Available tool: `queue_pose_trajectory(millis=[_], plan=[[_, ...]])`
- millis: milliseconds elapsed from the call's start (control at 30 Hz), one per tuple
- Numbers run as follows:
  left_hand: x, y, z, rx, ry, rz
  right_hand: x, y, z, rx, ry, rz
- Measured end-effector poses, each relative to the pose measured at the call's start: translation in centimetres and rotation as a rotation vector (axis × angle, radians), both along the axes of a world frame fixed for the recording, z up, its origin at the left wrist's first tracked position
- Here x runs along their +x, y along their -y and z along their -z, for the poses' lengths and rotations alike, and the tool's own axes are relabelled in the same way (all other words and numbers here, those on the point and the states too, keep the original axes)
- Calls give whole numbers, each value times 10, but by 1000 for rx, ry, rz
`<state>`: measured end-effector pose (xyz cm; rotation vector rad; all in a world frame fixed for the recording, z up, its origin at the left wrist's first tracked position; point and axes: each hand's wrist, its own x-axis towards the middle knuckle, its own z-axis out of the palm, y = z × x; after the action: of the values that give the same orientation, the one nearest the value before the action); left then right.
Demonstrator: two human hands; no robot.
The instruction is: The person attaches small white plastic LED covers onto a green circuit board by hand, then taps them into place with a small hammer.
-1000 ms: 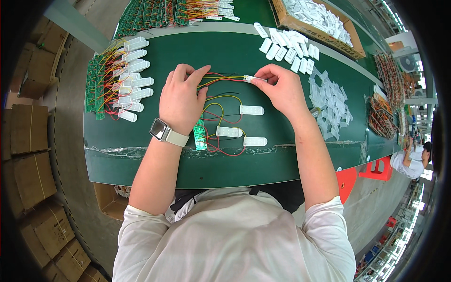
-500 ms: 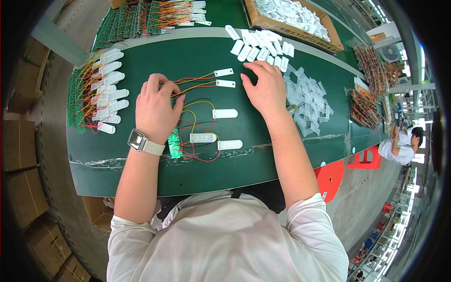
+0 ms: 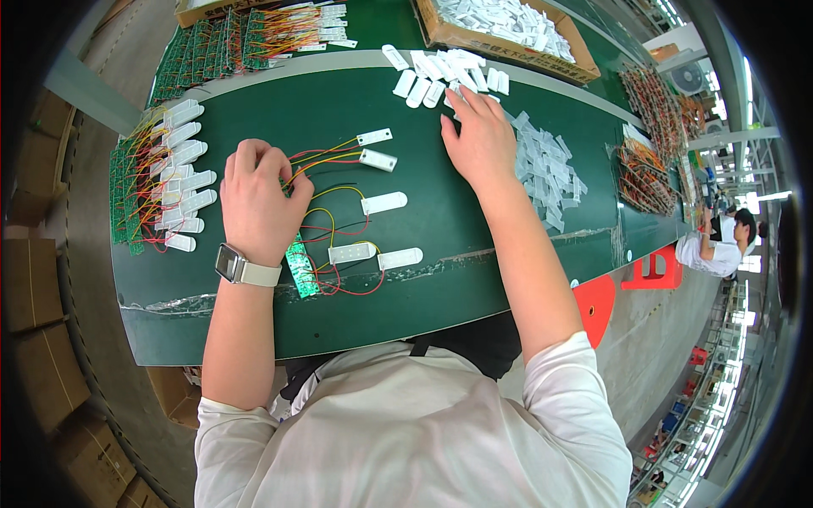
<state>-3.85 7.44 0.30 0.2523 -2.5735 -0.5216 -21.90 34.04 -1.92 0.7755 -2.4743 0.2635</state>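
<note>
My left hand (image 3: 264, 201), wearing a watch (image 3: 230, 263), is curled with its thumb and fingers pinched on thin red and yellow wires (image 3: 326, 157). These run to two small white pieces, an upper one (image 3: 374, 136) and a lower one (image 3: 378, 160). Beneath that wrist, partly hidden, a green circuit board (image 3: 302, 269) is wired to three white rounded-end pieces, among them one with dots (image 3: 351, 253). My right hand (image 3: 479, 140) is open, thumb apart, its fingertips over the near edge of a pile of white plastic covers (image 3: 421, 89). Whether they touch a cover is hidden.
Translucent strips (image 3: 546, 173) lie heaped right of my right hand. Wired boards with white ends (image 3: 182, 173) line the left side. At the back are more green boards (image 3: 199, 63) and a carton of white covers (image 3: 584, 69). Red stools (image 3: 656, 269) and a person stand beyond, right.
The view has shifted a little. My right hand has reached farther over the white covers. The lower small white piece has tilted, and the circuit board slants more.
</note>
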Motion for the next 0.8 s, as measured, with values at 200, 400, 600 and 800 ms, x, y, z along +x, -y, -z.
queue_pose_trajectory(millis=[200, 400, 600, 800], plan=[[0, 1, -10, 43, -97, 33, -19, 1, -9, 199, 25, 27], [0, 0, -13, 231, -183, 111, -21, -11, -31, 95, -68, -20], [8, -2, -25, 656, -121, 275, 23, 19, -49, -895, 774, 34], [9, -18, -26, 697, 70, 381, 72, 44, -46, -1146, 1296, -123]])
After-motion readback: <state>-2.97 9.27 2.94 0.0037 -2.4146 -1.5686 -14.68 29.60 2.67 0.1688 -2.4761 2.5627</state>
